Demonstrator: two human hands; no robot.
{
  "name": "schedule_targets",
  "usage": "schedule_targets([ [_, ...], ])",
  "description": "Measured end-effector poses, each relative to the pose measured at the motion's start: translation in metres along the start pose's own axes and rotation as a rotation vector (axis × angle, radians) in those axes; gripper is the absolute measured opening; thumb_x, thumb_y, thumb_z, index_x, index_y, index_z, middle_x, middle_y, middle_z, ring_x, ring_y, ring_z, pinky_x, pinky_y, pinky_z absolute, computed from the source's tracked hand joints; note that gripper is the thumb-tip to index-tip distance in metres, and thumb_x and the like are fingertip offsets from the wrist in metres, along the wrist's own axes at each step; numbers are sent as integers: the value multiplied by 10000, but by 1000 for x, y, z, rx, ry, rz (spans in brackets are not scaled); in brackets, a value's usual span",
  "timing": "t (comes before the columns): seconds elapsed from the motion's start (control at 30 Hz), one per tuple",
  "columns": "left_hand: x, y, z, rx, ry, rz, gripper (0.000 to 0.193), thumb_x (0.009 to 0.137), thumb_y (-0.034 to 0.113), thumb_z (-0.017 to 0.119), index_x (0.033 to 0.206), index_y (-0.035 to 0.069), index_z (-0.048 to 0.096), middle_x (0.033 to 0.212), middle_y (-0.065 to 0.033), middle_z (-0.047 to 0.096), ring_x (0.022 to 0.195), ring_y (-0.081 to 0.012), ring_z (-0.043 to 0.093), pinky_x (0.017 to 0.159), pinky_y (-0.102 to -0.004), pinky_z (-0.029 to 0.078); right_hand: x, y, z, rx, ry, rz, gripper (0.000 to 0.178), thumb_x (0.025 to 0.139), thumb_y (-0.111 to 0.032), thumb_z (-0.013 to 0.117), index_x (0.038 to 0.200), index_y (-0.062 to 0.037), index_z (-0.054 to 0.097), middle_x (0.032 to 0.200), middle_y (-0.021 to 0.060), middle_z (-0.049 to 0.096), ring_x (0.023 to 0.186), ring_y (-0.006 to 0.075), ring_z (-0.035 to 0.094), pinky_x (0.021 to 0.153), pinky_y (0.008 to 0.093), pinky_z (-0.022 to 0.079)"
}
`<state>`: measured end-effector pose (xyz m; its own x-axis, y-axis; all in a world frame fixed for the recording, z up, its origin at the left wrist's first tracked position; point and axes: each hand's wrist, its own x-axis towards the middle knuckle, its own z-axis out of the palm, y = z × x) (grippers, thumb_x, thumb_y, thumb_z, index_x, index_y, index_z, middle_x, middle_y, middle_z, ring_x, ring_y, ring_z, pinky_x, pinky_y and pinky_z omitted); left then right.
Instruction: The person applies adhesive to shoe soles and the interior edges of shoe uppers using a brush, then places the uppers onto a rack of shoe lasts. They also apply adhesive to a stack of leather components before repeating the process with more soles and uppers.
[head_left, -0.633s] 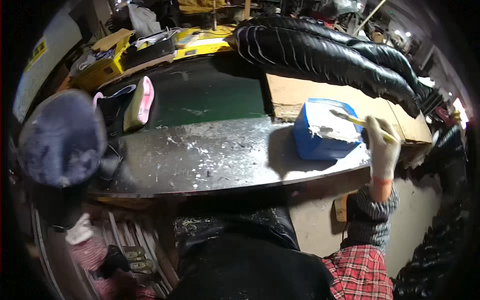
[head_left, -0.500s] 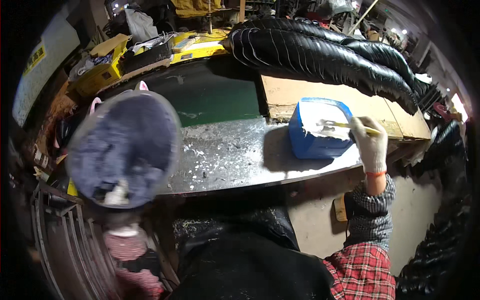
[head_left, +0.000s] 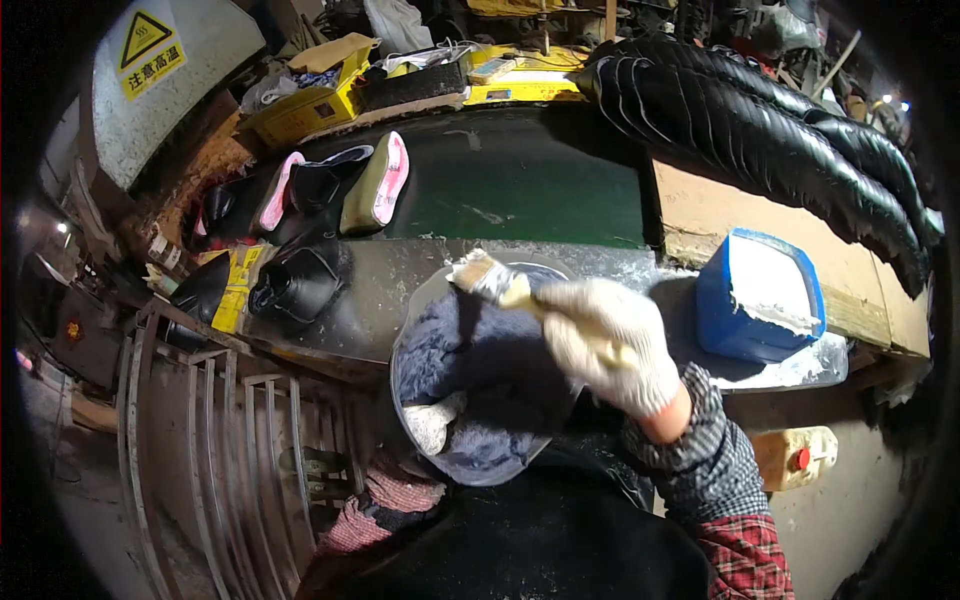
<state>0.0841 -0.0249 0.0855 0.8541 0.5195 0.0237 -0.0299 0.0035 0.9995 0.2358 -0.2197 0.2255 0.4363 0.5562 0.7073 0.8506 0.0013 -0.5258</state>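
an oval piece (head_left: 490,385) sits mid-view, lined in fluffy blue-grey pile, smooth-rimmed; the white-gloved left hand (head_left: 433,422) grips its 7 o'clock edge. the knit-gloved right hand (head_left: 612,345) clasps a white-smeared brush (head_left: 485,275) over its 12 o'clock rim. at 3 o'clock, a blue tub (head_left: 722,310).

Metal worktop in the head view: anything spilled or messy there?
Yes. White smears mark the metal worktop beside the blue container, and white paste overhangs its front edge. They look like stray drips; the container itself stands upright.
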Motion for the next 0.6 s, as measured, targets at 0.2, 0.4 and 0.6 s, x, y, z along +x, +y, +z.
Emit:
schedule_targets([
  [0.2,4,-3,-49,272,56,105,145,892,147,653,908,23,726,850,-141,711,814,-225,682,760,-335,522,-53,24,-22,268,123,808,207,922,-147,626,970,46,680,797,63,675,683,89,584,639,212,480],
  [0.4,21,0,-31,44,-8,49,174,905,149,642,917,-10,712,849,-119,712,805,-196,676,737,-321,527,-17,11,-16,292,334,619,162,931,-130,599,991,10,656,843,114,693,635,146,630,595,239,507],
  [0.6,34,2,-3,-142,-87,-38,191,907,151,641,934,-28,701,861,-108,712,798,-184,672,729,-324,528,32,-68,59,45,-94,-244,201,746,-128,740,929,-67,681,706,83,633,586,252,628,552,324,502],
])
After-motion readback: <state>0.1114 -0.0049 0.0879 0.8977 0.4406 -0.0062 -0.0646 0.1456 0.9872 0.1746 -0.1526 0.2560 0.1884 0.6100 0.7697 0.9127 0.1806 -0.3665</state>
